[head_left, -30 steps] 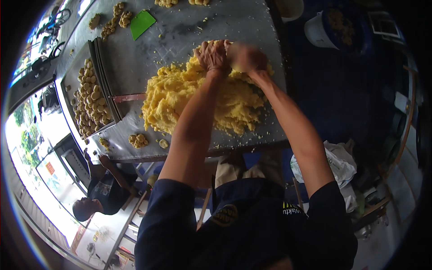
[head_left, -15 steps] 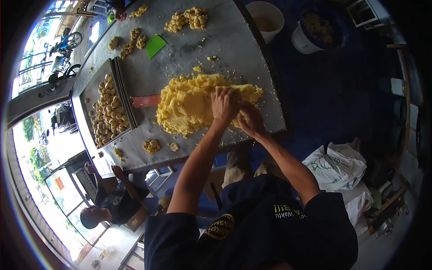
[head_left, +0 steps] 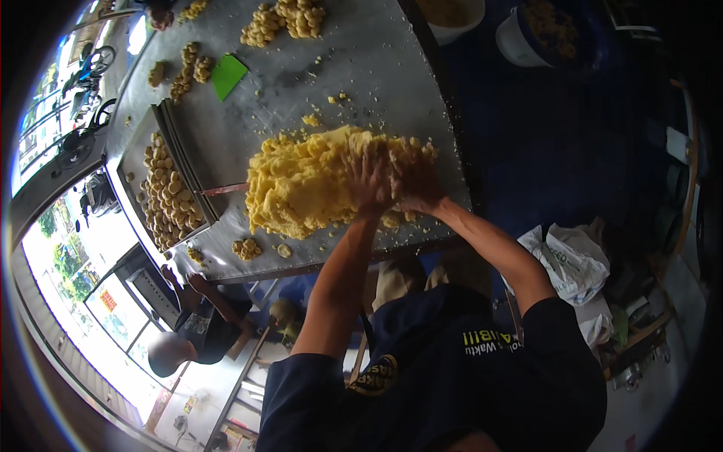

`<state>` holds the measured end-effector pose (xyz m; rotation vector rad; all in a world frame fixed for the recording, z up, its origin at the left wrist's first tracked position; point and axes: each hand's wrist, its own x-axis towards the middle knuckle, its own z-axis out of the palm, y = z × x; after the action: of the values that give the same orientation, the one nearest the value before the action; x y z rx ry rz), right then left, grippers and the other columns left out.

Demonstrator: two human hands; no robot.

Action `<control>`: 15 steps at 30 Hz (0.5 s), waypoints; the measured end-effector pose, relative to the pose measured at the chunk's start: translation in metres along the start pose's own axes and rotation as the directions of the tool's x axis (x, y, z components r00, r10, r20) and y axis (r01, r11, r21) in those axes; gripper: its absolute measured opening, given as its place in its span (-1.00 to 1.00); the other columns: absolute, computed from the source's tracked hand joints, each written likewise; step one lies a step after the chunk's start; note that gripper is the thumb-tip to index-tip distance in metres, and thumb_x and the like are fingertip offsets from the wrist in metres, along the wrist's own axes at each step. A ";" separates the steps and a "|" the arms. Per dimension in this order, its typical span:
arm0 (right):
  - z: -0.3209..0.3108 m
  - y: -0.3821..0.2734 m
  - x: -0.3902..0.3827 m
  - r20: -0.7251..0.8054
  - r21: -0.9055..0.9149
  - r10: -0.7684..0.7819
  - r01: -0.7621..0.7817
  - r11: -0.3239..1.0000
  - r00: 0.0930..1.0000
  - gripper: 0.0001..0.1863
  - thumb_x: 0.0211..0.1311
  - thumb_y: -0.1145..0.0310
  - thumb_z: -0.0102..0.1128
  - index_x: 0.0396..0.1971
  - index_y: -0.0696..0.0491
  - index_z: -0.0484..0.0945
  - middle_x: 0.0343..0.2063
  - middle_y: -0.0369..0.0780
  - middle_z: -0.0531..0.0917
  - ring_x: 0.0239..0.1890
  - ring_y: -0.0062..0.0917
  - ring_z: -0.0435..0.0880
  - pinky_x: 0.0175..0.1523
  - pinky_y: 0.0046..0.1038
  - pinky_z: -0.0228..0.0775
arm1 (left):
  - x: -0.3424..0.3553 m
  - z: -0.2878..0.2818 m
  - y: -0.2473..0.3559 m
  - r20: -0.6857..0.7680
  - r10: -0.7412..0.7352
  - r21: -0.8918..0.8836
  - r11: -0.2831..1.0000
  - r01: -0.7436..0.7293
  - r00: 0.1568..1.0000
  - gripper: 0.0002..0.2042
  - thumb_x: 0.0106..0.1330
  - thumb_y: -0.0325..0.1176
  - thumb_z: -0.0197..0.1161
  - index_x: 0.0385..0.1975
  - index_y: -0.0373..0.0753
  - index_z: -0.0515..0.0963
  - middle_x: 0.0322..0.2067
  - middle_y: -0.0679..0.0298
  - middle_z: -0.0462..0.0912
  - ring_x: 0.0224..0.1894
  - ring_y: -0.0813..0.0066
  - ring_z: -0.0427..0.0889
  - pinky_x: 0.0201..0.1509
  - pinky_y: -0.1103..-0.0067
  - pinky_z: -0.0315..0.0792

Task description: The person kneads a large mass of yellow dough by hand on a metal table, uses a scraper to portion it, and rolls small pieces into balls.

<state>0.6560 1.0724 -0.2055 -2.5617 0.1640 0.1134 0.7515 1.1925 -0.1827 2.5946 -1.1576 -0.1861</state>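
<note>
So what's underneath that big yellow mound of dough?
The yellow mound lies on the metal table, with loose crumbs around it. A reddish strip meets its left edge; whether that runs underneath is hidden, like anything else the mound covers.

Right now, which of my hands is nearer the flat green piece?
Left: your left hand is on the yellow dough, right of the flat green piece and closer to you; your right hand is farther right.

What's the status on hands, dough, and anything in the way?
Left hand open on the dough; right hand at its right end, blurred. Dough: yellow mound on table. Red strip at mound's left edge, clear of both hands.
</note>
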 end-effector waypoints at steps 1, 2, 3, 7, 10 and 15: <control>0.009 0.004 0.001 0.005 -0.026 -0.017 0.017 1.000 1.000 -0.15 -0.16 0.07 0.39 0.20 0.03 0.26 0.24 0.03 0.22 0.34 0.08 0.04 0.37 0.15 -0.16 | 0.006 0.003 -0.005 0.022 -0.004 -0.018 1.000 0.005 1.000 -0.32 0.07 -0.04 0.09 0.28 -0.09 0.29 0.27 0.07 0.27 0.34 -0.09 0.11 0.43 0.02 -0.17; 0.013 0.009 0.004 -0.008 -0.029 -0.033 0.032 0.999 0.999 -0.16 -0.22 0.06 0.42 0.15 0.01 0.32 0.22 0.00 0.25 0.33 0.06 0.08 0.36 0.15 -0.12 | 0.017 0.002 -0.010 0.039 -0.005 -0.034 0.999 0.006 0.999 -0.31 0.04 -0.03 0.12 0.27 -0.08 0.30 0.27 0.06 0.27 0.33 -0.11 0.13 0.43 0.05 -0.15; 0.018 0.016 0.008 -0.020 -0.034 -0.047 0.046 0.998 0.999 -0.18 -0.27 0.05 0.45 0.10 -0.01 0.37 0.21 -0.03 0.27 0.31 0.05 0.11 0.34 0.15 -0.08 | 0.023 0.001 -0.012 0.055 -0.005 -0.050 0.999 0.008 0.998 -0.30 0.01 -0.03 0.14 0.26 -0.08 0.32 0.26 0.05 0.28 0.31 -0.12 0.14 0.44 0.07 -0.13; -0.009 0.024 0.032 0.028 -0.058 -0.130 0.131 0.990 0.991 -0.27 -0.09 0.20 0.33 0.16 0.02 0.29 0.17 0.00 0.29 0.21 -0.02 0.25 0.25 0.01 0.12 | 0.047 -0.005 -0.023 0.082 -0.013 0.008 1.000 0.012 0.997 -0.36 -0.03 0.00 0.18 0.13 -0.08 0.42 0.12 0.03 0.39 0.15 -0.01 0.32 0.35 0.12 0.07; -0.019 0.031 0.052 -0.013 -0.056 -0.086 0.085 0.995 0.996 -0.27 0.00 0.27 0.29 0.22 0.04 0.23 0.10 0.02 0.32 0.10 -0.10 0.36 0.17 -0.14 0.24 | 0.074 -0.006 -0.033 0.170 -0.051 -0.019 0.998 0.055 0.984 -0.36 -0.03 0.11 0.14 0.09 -0.04 0.45 0.07 0.08 0.44 0.13 0.01 0.34 0.26 0.07 0.12; -0.036 0.033 0.097 -0.012 0.035 0.028 -0.028 0.999 1.000 -0.35 0.09 0.39 0.18 0.22 0.08 0.20 0.02 0.02 0.36 -0.01 -0.06 0.45 -0.03 -0.16 0.47 | 0.098 0.018 -0.068 0.056 -0.042 0.001 0.999 0.042 0.998 -0.46 0.06 0.17 0.06 -0.02 -0.01 0.52 0.00 0.13 0.53 0.09 0.03 0.43 0.18 0.05 0.15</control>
<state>0.7490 1.0165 -0.2044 -2.5268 0.2050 0.1046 0.8603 1.1590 -0.2207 2.6305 -1.1217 -0.2700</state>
